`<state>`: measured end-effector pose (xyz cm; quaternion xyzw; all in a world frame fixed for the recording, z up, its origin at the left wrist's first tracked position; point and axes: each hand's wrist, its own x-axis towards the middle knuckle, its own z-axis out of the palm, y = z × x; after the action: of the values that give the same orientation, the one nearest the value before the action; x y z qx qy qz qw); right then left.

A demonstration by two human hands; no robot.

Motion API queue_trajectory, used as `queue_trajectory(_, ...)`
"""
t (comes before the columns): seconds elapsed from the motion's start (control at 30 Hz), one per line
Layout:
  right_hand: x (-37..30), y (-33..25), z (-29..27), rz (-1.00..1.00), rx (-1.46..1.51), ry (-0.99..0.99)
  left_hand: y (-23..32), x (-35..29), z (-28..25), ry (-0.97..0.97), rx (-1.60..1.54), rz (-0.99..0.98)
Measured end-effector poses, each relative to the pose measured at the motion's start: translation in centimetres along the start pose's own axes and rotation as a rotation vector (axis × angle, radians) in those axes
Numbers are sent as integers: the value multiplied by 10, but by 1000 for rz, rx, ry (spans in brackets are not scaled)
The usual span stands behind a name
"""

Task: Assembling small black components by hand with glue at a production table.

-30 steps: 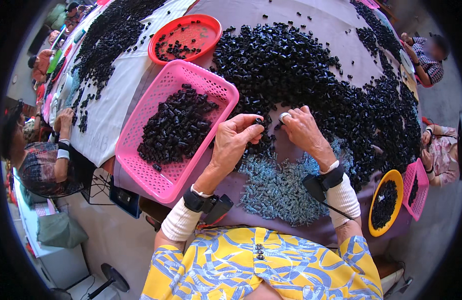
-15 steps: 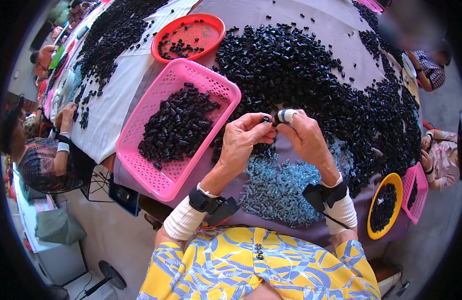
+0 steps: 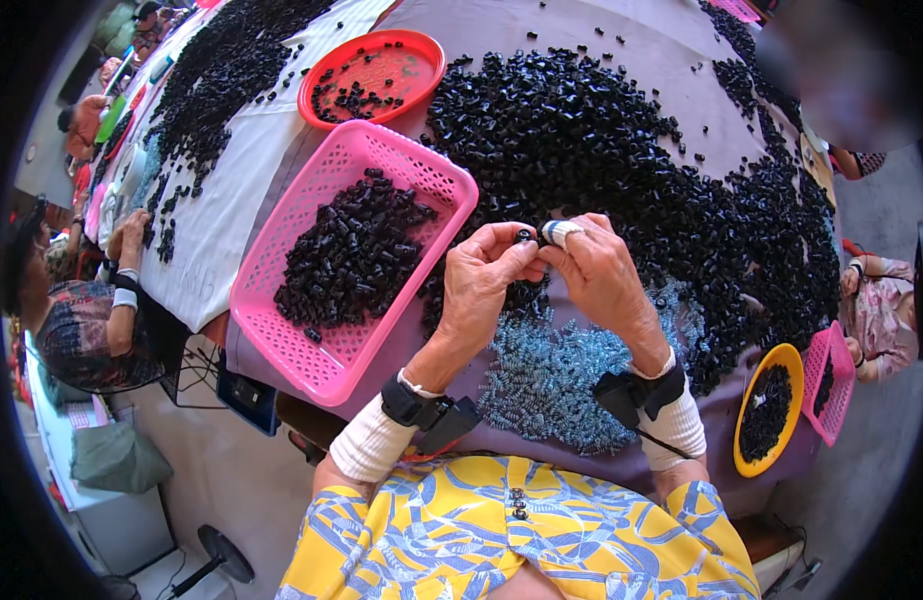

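Note:
My left hand (image 3: 479, 283) pinches a small black cylindrical plastic part (image 3: 524, 236) between thumb and forefinger. Close against it, my right hand (image 3: 604, 280) has its fingers curled, a striped cover on one of them. A dark bit shows at its fingertips, mostly hidden. Both hands hover over the near edge of a large heap of loose black plastic parts (image 3: 572, 130). Below them on the table lies a pile of small bluish metal springs (image 3: 552, 385). To the left, a pink basket (image 3: 254, 290) holds many black pieces.
A red round tray (image 3: 422, 88) with scattered black parts sits behind the basket. At the right edge stand a yellow oval tray (image 3: 744, 440) and another pink basket (image 3: 818, 420). Other people sit at the left and right sides. More black parts (image 3: 222, 70) cover the far-left white cloth.
My right hand has shifted slightly left, its fingertips closer to the part in my left hand. My left hand stays nearly in place, still pinching.

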<state>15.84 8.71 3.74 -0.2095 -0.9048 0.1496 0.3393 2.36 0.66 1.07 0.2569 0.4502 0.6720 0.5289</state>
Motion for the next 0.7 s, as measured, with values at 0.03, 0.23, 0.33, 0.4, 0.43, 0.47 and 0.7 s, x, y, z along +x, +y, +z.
queue_trajectory(0.03, 0, 0, -2, 12, -8, -35, -1, 0, 0, -4, 3, -1)
queue_trajectory(0.23, 0, 3, -7, 0, -2, -48, 3, -1, 2, -37, -57, -39)
queue_trajectory(0.33, 2, 6, -10, 3, 16, 15, 6, -1, 4, -61, 45, -3)
queue_trajectory(0.4, 5, 4, -13, 7, 10, 20, 9, -2, 4, -57, 71, 16)
queue_trajectory(0.43, 8, 0, -14, -22, -12, 13, 11, -3, 3, -52, 100, 38)
queue_trajectory(0.47, 10, -2, -15, -51, -33, 5, 10, -3, 3, -52, 98, 40)
queue_trajectory(0.7, 12, -4, -12, -116, -132, -26, 7, -4, 1, -23, 217, 65)
